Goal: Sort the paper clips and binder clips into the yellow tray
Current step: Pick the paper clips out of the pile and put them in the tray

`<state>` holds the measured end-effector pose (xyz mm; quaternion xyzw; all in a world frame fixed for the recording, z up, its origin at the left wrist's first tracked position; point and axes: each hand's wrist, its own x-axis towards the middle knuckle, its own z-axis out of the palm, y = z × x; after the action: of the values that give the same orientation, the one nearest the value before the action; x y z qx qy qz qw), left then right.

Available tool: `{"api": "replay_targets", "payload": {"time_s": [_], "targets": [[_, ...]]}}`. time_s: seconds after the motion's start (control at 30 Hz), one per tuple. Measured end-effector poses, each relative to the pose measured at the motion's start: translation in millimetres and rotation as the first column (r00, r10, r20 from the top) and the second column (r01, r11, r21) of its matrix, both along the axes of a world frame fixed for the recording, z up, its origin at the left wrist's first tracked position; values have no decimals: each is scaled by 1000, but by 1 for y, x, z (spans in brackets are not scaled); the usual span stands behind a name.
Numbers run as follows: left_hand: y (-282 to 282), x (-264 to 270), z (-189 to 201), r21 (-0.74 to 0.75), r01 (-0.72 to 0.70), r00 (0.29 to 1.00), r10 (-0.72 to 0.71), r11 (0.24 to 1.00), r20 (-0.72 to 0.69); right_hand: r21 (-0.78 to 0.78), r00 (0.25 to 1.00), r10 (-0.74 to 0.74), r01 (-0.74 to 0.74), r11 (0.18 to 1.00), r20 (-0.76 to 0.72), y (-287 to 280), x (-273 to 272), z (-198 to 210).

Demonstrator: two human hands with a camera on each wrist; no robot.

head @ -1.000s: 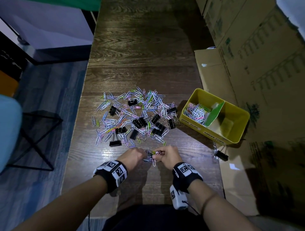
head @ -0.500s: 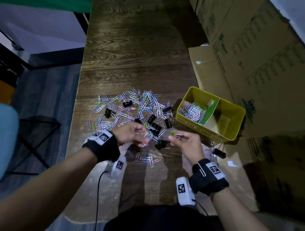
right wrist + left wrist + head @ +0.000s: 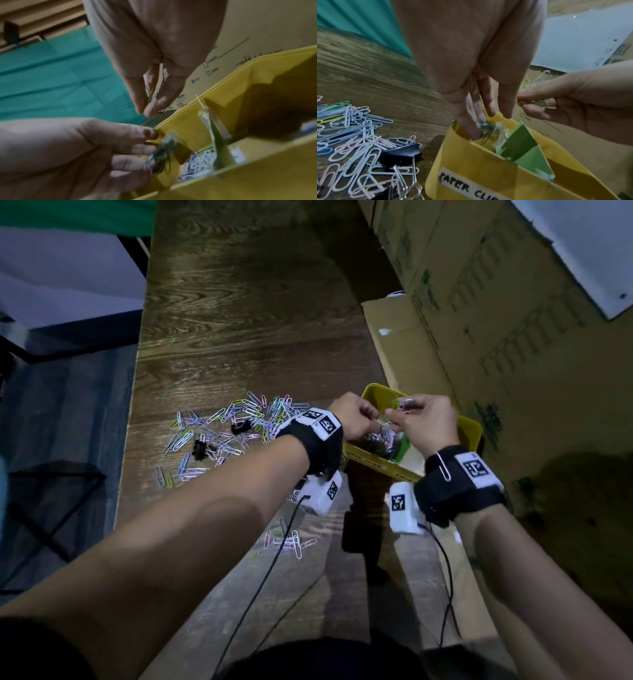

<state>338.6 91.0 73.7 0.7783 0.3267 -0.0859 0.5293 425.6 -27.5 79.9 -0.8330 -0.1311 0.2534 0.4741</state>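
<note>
The yellow tray (image 3: 469,422) (image 3: 471,162) (image 3: 197,112) stands at the table's right edge, split by a green divider (image 3: 404,445) (image 3: 518,146) (image 3: 221,152). Both hands hover over its left compartment, labelled for paper clips. My left hand (image 3: 368,422) (image 3: 488,121) (image 3: 145,148) points its fingers down, and a blurred bunch of paper clips (image 3: 488,129) (image 3: 163,155) drops from the fingertips. My right hand (image 3: 402,412) (image 3: 525,102) (image 3: 149,106) pinches a few more clips between thumb and fingers. Loose paper clips (image 3: 233,422) (image 3: 351,135) and black binder clips (image 3: 241,426) (image 3: 400,154) lie left of the tray.
Cardboard boxes (image 3: 479,320) stand close behind and to the right of the tray. A small group of paper clips (image 3: 291,539) lies near the table's front, under my left forearm. Pale clips (image 3: 199,162) lie inside the left compartment. Bare wood stretches away behind the pile.
Both hands lifted from the table's front and moved right and forward to above the tray. The left fingers have straightened and its clips are falling.
</note>
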Motion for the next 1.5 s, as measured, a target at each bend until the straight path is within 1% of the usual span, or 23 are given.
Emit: {"api": "replay_targets", "payload": {"time_s": [0.07,0.13,0.23,0.3,0.4,0.5,0.53,0.6,0.63,0.7,0.77,0.83,0.87,0.9,0.97,1.0,1.03,1.1,1.17,1.23,1.3,1.4,1.5], "targets": [[0,-3,-1,34,3,1000,-3,999,-15,-121,995,55,-45,992,80,6,7,-5],[2,-11,1,-70,-56,997,59,996,41,-267,974,168,-123,956,152,10,10,-7],[4,-33,6,-241,-150,971,189,959,147,-424,923,365,-283,860,125,16,7,-10],[9,-56,9,-270,-173,960,223,947,167,-472,899,423,-326,819,112,19,4,-14],[21,-101,5,-159,-124,987,139,979,85,-499,888,438,-320,805,137,21,-1,-16],[25,-147,-9,62,52,998,-50,997,-37,-508,877,454,-323,798,156,19,-7,-19],[23,-160,-15,133,145,987,-134,980,-84,-504,867,464,-324,800,180,18,-11,-19],[15,-184,-27,254,338,939,-306,906,-155,-469,845,472,-320,823,252,16,-20,-15],[9,-195,-36,311,401,916,-368,862,-161,-441,824,481,-328,835,300,14,-27,-11],[-6,-217,-53,423,441,896,-415,792,-158,-369,759,544,-421,829,358,9,-50,-1],[-26,-234,-69,524,435,899,-390,732,-201,-311,669,664,-587,748,334,1,-79,-3],[-44,-244,-82,567,483,874,-404,667,-269,-330,568,800,-729,599,196,-10,-107,-15],[-51,-247,-85,561,505,862,-414,656,-292,-363,511,852,-778,514,112,-15,-120,-24],[-55,-250,-85,559,502,864,-410,660,-291,-404,458,889,-809,428,25,-21,-132,-33],[-58,-256,-80,583,390,919,-343,712,-196,-506,373,922,-817,276,-100,-32,-153,-48],[-56,-260,-76,590,295,953,-274,751,-128,-548,353,927,-804,231,-128,-37,-161,-55],[-54,-264,-72,593,188,981,-183,783,-70,-573,348,928,-791,216,-130,-41,-169,-63],[-44,-270,-71,606,21,998,16,795,-55,-593,372,922,-769,238,-112,-48,-183,-73],[-37,-271,-75,631,-19,980,139,776,-141,-593,400,914,-754,283,-73,-49,-195,-78],[-39,-270,-82,632,32,975,116,774,-190,-577,415,909,-754,314,-47,-46,-203,-79],[-49,-266,-86,616,110,976,33,780,-217,-564,426,905,-752,341,-20,-41,-208,-79],[-64,-263,-84,592,177,980,-83,786,-183,-569,457,889,-726,387,21,-36,-214,-82],[-62,-266,-80,597,126,985,-30,792,-169,-553,478,878,-728,404,13,-36,-221,-86]]}}
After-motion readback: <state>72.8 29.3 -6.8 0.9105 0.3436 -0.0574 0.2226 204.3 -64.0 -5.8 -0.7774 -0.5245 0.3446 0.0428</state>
